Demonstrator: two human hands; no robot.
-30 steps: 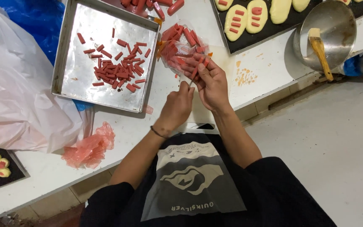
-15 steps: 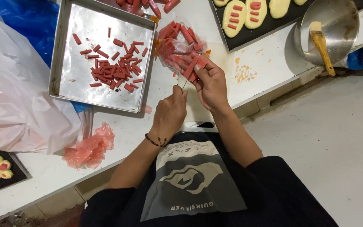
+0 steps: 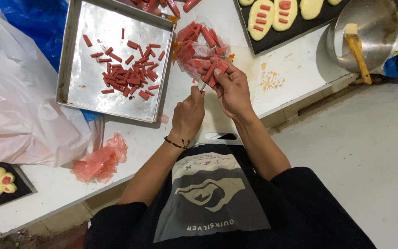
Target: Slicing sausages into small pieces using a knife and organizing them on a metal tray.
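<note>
Both hands have crept up toward the sausage bag since a moment ago. Left hand is fisted around what looks like a thin knife; right hand pinches a sausage stick over the white surface. Cut pieces lie in the tray just left. Bowl with brush sits well right, pink wrapper lower left.

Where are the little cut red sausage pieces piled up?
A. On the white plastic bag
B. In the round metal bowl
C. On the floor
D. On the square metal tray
D: the small red sausage pieces lie scattered on the square metal tray, left of the left hand and right hand; the round metal bowl holds only a brush.
</note>
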